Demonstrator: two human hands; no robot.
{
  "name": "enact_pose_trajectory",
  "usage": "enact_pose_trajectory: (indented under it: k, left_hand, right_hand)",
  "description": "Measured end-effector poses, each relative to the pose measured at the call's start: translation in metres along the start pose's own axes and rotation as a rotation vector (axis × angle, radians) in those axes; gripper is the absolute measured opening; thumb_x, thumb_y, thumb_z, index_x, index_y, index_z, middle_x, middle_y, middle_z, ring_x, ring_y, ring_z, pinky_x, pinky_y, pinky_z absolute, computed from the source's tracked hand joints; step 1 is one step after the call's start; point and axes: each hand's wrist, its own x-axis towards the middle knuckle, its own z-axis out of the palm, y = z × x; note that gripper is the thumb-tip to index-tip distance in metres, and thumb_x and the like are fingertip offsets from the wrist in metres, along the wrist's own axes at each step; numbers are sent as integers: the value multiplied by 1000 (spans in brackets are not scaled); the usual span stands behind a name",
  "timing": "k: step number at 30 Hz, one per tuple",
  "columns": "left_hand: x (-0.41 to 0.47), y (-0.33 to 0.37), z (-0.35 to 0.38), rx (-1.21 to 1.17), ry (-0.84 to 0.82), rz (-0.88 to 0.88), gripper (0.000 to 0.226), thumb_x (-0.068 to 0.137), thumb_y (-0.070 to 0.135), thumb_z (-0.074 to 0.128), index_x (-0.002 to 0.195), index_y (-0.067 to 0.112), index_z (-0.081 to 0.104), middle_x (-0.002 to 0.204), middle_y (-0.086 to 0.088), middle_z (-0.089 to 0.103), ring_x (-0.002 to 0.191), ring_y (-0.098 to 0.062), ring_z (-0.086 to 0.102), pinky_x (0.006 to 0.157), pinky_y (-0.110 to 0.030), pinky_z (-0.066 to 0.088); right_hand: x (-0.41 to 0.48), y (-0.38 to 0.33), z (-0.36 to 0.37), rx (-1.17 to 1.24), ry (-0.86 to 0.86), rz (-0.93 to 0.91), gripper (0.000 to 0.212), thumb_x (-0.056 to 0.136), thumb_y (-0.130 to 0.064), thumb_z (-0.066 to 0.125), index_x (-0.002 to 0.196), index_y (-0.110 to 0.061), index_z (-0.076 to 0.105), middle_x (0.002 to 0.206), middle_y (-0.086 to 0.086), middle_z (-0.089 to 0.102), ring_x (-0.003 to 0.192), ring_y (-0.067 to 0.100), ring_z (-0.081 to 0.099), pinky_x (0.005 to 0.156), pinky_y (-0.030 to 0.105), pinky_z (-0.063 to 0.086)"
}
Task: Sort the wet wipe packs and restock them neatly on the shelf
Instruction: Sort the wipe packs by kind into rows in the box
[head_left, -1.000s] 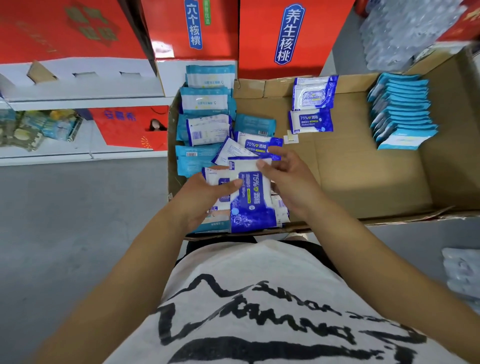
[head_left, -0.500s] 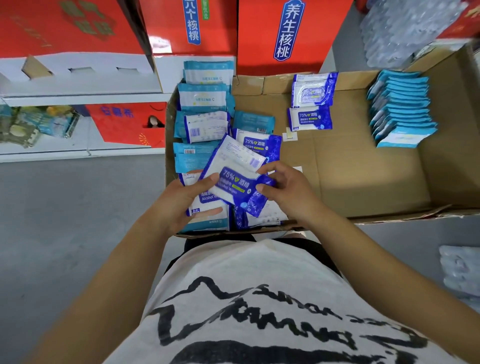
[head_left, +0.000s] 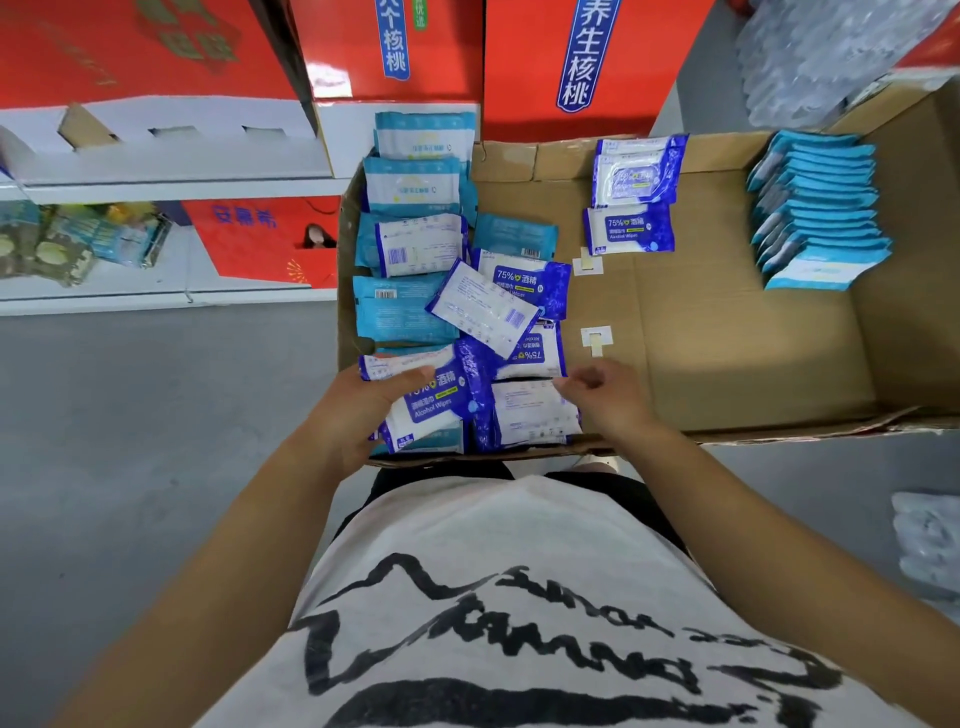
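Cardboard tray (head_left: 727, 338) fills centre and right of frame, with low walls and a mostly bare brown bottom. Left hand (head_left: 361, 415) is at the tray's lower left corner, gripping a blue pack (head_left: 434, 402). Thumb lies across its top edge, other fingers out of sight beneath, "Alcohol Wipes" label facing up. The pack sits over other packs in that corner.

Right hand (head_left: 610, 397) is just right of it, fingers loosely curled. Its fingertips are at the upper right corner of a face-down pack (head_left: 530, 418); cannot tell whether they pinch it or only touch. That pack lies beside the blue pack, against the tray's near wall.

Above the hands is a tilted pack (head_left: 483, 306), white back up, resting across two more blue ones. Teal packs (head_left: 410, 187) overlap in a column up the tray's left side, some showing barcodes. Blue pair (head_left: 631, 223) is at upper centre, one overlapping the other, well apart from the pile. Teal row (head_left: 821, 208) is at upper right, standing on edge, tightly fanned near the right wall.

White shelf (head_left: 156, 189) is at upper left of frame. Red boxes (head_left: 519, 62) run along the top. Wrapped water bottles (head_left: 810, 52) are in the upper right corner. Grey floor (head_left: 130, 467) is at left.
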Motion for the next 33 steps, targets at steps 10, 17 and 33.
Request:
enact_pose_trajectory:
  k: [10, 17, 33]
  left_hand:
    - [-5, -22, -24, -79, 216, -48, 41, 83, 26, 84, 118, 18, 65, 108, -8, 78, 92, -24, 77, 79, -41, 62]
    - [0, -18, -30, -156, 275, -45, 44, 87, 27, 81, 125, 17, 61, 113, -7, 75, 96, -24, 74, 74, -38, 61]
    - [-2, -27, -45, -179, 319, -57, 40, 86, 26, 82, 119, 16, 63, 109, -8, 75, 90, -21, 74, 71, -35, 61]
  right_hand:
    - [17, 43, 26, -47, -30, 143, 60, 68, -48, 86, 115, -19, 63, 114, 2, 70, 101, 24, 67, 89, 48, 58]
    - [-13, 12, 4, 59, 121, 32, 30, 80, -32, 82, 98, -16, 65, 94, -5, 72, 85, 16, 70, 80, 39, 59]
    - [3, 17, 48, -134, -87, -32, 49, 83, -30, 81, 121, -15, 54, 125, 5, 60, 107, 20, 61, 95, 45, 54]
